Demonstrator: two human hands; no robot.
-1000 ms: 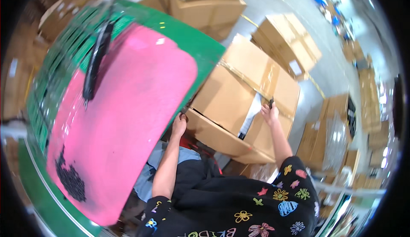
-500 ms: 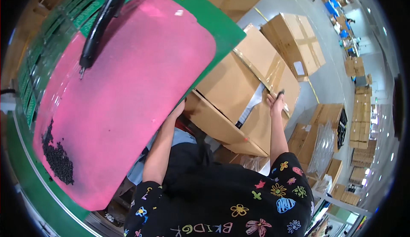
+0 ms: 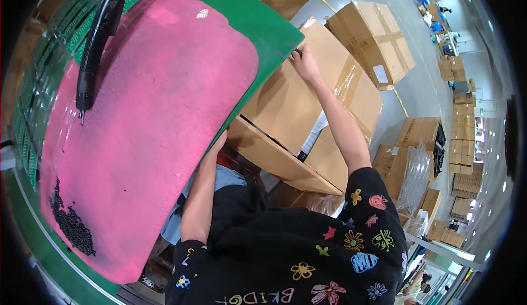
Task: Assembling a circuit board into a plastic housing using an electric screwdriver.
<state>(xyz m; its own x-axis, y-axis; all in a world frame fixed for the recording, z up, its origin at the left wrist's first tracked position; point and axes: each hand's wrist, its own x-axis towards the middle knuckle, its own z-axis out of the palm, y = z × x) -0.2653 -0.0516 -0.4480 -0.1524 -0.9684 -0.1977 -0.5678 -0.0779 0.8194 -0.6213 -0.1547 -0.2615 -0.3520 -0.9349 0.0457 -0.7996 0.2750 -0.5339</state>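
A large brown cardboard box (image 3: 285, 102) lies tilted beside the green worktable (image 3: 258, 25). My right hand (image 3: 305, 64) reaches to the box's far top corner by the table edge, its fingers closed around a small dark object whose kind I cannot make out. My left hand (image 3: 220, 140) is at the near lower edge of the box, where an open flap (image 3: 269, 157) juts out. The table edge hides most of its fingers. A white strip of paper (image 3: 314, 132) sticks out of a seam on the box's side.
A pink mat (image 3: 153, 118) covers the table, with a black hose-like tool (image 3: 96, 41) hanging over it and a heap of small black parts (image 3: 71, 225) at its near end. More cardboard boxes (image 3: 373, 36) stand on the grey floor, and stacks (image 3: 466, 157) line the right.
My right hand has travelled from the middle of the box's side up to its far top corner. My left hand has stayed at the lower flap. The view has shifted toward the box.
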